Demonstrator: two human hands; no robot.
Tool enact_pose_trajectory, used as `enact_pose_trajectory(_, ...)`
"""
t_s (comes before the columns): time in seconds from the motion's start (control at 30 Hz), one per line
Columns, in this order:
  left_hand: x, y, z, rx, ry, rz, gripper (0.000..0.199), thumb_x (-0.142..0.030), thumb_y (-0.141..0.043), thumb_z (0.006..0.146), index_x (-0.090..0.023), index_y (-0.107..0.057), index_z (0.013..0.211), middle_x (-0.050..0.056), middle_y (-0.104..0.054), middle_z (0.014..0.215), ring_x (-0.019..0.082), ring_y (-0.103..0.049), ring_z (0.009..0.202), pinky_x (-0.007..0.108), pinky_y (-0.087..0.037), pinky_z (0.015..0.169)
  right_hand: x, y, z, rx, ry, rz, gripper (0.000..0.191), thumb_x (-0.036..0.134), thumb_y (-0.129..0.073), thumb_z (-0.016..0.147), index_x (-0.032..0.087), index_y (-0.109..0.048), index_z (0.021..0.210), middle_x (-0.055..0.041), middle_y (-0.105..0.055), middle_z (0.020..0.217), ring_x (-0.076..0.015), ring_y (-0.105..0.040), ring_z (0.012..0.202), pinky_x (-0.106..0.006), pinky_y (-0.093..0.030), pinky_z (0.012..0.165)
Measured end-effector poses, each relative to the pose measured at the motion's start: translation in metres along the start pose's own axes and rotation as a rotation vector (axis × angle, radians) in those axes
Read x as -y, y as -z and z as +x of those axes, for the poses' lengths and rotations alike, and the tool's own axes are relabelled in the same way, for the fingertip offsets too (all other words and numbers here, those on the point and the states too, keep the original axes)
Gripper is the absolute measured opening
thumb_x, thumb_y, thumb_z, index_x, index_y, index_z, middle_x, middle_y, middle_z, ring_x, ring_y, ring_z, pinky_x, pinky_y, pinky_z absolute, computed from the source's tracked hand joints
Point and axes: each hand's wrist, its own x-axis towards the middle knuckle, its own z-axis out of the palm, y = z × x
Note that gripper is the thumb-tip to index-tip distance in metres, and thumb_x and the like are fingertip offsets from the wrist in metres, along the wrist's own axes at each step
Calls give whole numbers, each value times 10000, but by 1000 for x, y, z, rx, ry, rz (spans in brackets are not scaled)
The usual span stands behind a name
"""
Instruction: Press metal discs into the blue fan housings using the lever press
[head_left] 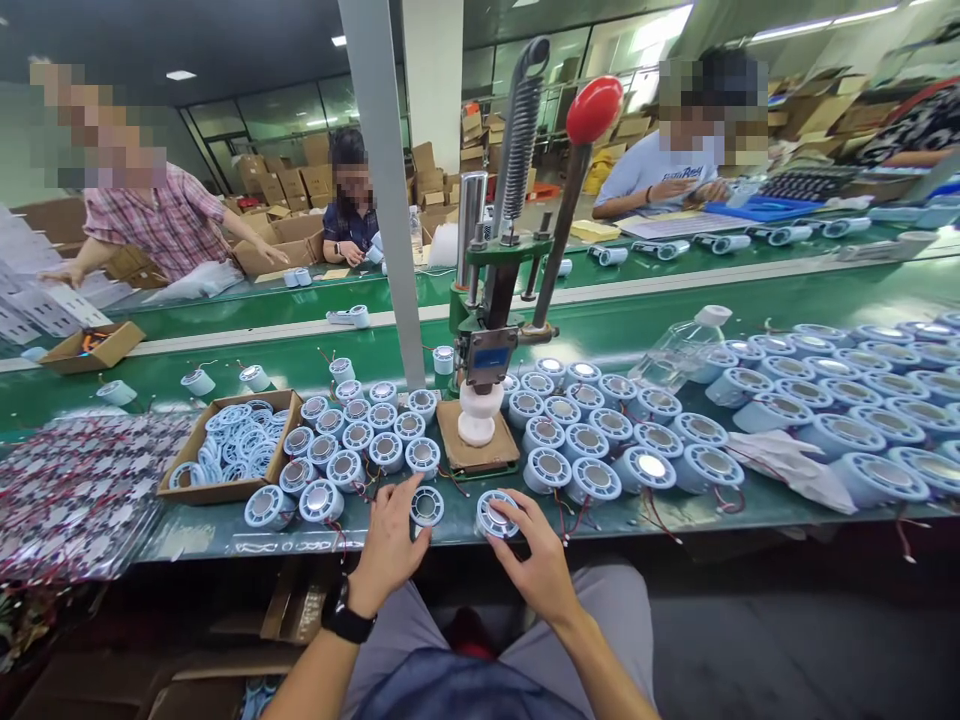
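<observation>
At the near edge of the green bench (pixel 202 530), the left hand (pixel 388 535) curves around the left unit (pixel 427 506), a pale-blue plastic ring with a metallic centre; whether it grips, I cannot tell. The right hand (pixel 534 548) grasps the right unit (pixel 497 514) between thumb and fingers, partly hiding its rim. White marks on the bench's front edge are unreadable. Just beyond, the press (pixel 491 350) has a glossy red knob, a coiled spring, stacked white plastic rounds and a blue label too small to read. More units (pixel 586 440) flank it; left, a cardboard box (pixel 225 490) holds thin blue rings (pixel 244 440). Right, a clear bottle (pixel 679 350) lies tilted. Farther, a co-worker's pale shirt (pixel 645 165) bears illegible lettering; a post (pixel 386 180) partly hides cartons (pixel 274 180).
</observation>
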Motion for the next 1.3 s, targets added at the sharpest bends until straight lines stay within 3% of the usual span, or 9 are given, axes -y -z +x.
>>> enact_pose_trajectory(0.1, -1, -4, -1, -64, 7, -7, 723, -193, -654, 776, -171, -383, 1446, 142, -492, 1406, 329, -422, 1277, 528, -371, 1081, -1, 2, 0, 3, -3, -7, 295, 269, -590, 896, 232, -630, 1186, -105, -598, 1227, -225, -632, 1110, -364, -557, 925)
enact_pose_trajectory(0.2, -3, -6, -3, -127, 95, -3, 623, -236, -689, 789, -161, -462, 1365, 140, -558, 1311, 336, -462, 1215, 547, -401, 1039, 3, 1, -1, -8, -15, -2, 291, 256, -600, 884, 232, -641, 1171, -104, -602, 1225, -226, -635, 1105, -368, -556, 931)
enact_pose_trajectory(0.37, -9, 19, -8, -144, 73, -203, 624, -247, -650, 844, -214, -391, 1411, 100, -598, 1291, 275, -511, 1230, 489, -419, 1072, 25, -23, 3, 30, -12, 109, 421, 207, -628, 843, 206, -576, 1261, -111, -626, 1221, -220, -633, 1128, -362, -552, 966)
enact_pose_trajectory(0.5, -17, 38, -8, -14, 46, -319, 724, -198, -633, 829, -250, -311, 1475, 81, -584, 1343, 245, -549, 1243, 446, -421, 1100, 41, -58, 10, 62, -11, 200, 554, 147, -602, 793, 178, -513, 1340, -121, -639, 1229, -223, -639, 1133, -371, -550, 982)
enact_pose_trajectory(0.63, -22, 38, -2, 57, 65, -333, 718, -130, -592, 794, -228, -356, 1465, 95, -549, 1393, 255, -510, 1303, 460, -385, 1143, 41, -78, 11, 21, -31, 212, 646, 99, -559, 765, 181, -460, 1398, -124, -613, 1295, -222, -625, 1175, -370, -552, 981)
enact_pose_trajectory(0.8, -22, 35, -1, 66, 81, -365, 739, -91, -578, 754, -241, -388, 1452, 84, -568, 1366, 250, -520, 1282, 479, -379, 1147, 37, -80, 7, 31, -56, 220, 721, 109, -585, 784, 207, -387, 1470, -111, -617, 1290, -220, -618, 1189, -383, -527, 1020)
enact_pose_trajectory(1.07, -25, 34, -5, 26, 42, -350, 654, -121, -520, 824, -220, -388, 1457, 96, -527, 1423, 259, -463, 1343, 472, -374, 1156, 38, -79, 6, 61, -46, 193, 815, 104, -571, 804, 224, -259, 1547, -125, -585, 1334, -235, -596, 1221, -391, -527, 1013)
enact_pose_trajectory(1.2, -25, 34, -4, 49, 96, -383, 700, -117, -536, 805, -228, -362, 1474, 94, -554, 1394, 262, -487, 1319, 488, -355, 1166, 39, -79, 7, 73, -56, 185, 818, 97, -555, 801, 217, -256, 1553, -134, -568, 1351, -241, -584, 1231, -400, -525, 1015)
enact_pose_trajectory(1.3, -20, 24, -6, 43, 145, -454, 700, -143, -549, 805, -219, -350, 1472, 102, -521, 1431, 258, -463, 1353, 480, -344, 1177, 40, -79, 6, 129, -21, 144, 783, 69, -517, 806, 222, -298, 1542, -136, -559, 1349, -246, -574, 1230, -422, -519, 1027)
